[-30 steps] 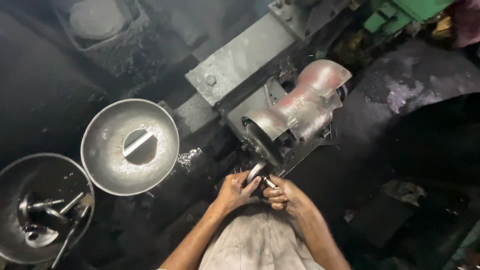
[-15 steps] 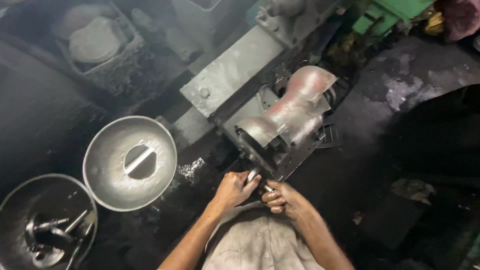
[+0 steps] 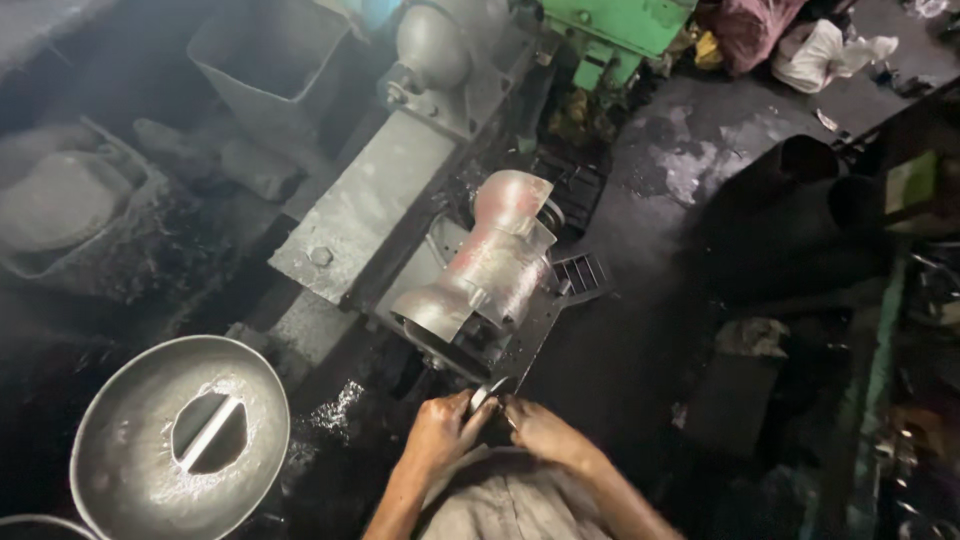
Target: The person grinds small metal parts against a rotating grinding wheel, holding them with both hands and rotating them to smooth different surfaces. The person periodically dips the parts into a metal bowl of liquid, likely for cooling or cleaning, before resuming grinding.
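Both hands meet at the front of the machine: the left hand [image 3: 440,432] and right hand [image 3: 540,432] pinch a small metal piece [image 3: 487,393] between fingertips, pressed just under the shiny metal guard [image 3: 487,268]. A round metal bowl [image 3: 120,450] sits off left.

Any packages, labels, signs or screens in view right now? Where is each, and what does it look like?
White crumpled bag: top right, on the dark floor, soft and lumpy.
Dark red bundle: top edge, beside the white bag, rounded.
Labels, signs, screens: none that I can make out.
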